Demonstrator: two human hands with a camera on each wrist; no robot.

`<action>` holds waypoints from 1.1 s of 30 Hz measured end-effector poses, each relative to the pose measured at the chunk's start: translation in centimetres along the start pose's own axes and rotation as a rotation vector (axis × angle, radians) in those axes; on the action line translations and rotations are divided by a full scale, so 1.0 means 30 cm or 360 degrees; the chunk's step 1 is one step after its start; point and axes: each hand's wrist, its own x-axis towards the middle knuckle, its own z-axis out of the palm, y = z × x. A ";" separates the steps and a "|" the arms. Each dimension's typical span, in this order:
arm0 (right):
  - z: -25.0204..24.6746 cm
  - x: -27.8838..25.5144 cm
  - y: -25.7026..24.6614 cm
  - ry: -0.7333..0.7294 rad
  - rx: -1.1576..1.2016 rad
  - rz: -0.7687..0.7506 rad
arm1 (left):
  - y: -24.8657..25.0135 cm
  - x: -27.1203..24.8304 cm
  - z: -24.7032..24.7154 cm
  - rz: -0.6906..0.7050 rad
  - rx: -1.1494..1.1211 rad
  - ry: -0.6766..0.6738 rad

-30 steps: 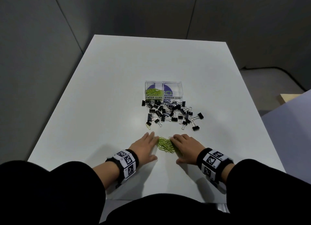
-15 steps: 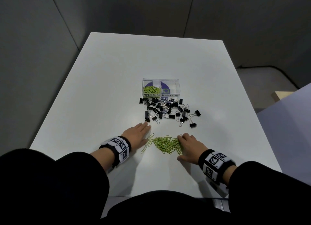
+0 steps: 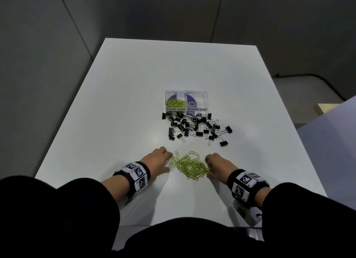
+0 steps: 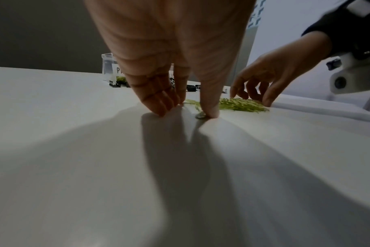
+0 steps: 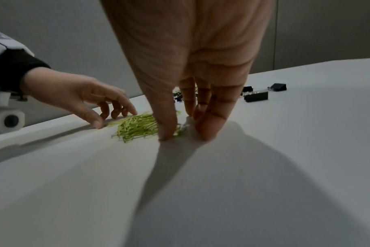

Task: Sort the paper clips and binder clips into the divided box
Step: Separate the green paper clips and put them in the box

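Note:
A loose heap of green paper clips (image 3: pixel 189 166) lies on the white table (image 3: pixel 115 107) between my hands. My left hand (image 3: pixel 159 160) touches the heap's left edge with fingertips (image 4: pixel 158 107) on the table. My right hand (image 3: pixel 216 166) flanks the heap's right edge, its fingertips (image 5: pixel 209 128) down on the surface. Neither hand holds anything. Beyond the heap, several black binder clips (image 3: pixel 194 127) are scattered in front of the clear divided box (image 3: pixel 186 101). Its left compartment, labelled PAPER CLIPS, holds green paper clips (image 3: pixel 175 103). The right one is labelled BINDER CLIPS.
Grey partition walls surround the table on the left and back. A purple-grey surface (image 3: pixel 331 134) and a wooden edge (image 3: pixel 325 108) stand off the table's right side. The near table edge runs just below my wrists.
The hands spread apart from the tight heap, which loosened and widened. The left hand swung out to the left and has come back to the heap's edge.

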 end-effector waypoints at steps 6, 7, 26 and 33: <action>0.001 0.016 -0.043 0.0039 -0.0030 -0.0062 | 0.067 0.033 -0.013 0.0009 -0.0078 -0.0001; -0.004 0.020 -0.045 0.0033 -0.0034 -0.0060 | 0.071 0.038 -0.018 0.0010 -0.0071 -0.0004; 0.012 0.075 -0.078 0.0039 0.0139 0.0042 | 0.141 0.089 0.047 0.0124 -0.0011 0.0112; 0.017 0.081 -0.072 0.0045 0.0078 -0.0015 | 0.157 0.112 0.036 0.0122 -0.0010 0.0102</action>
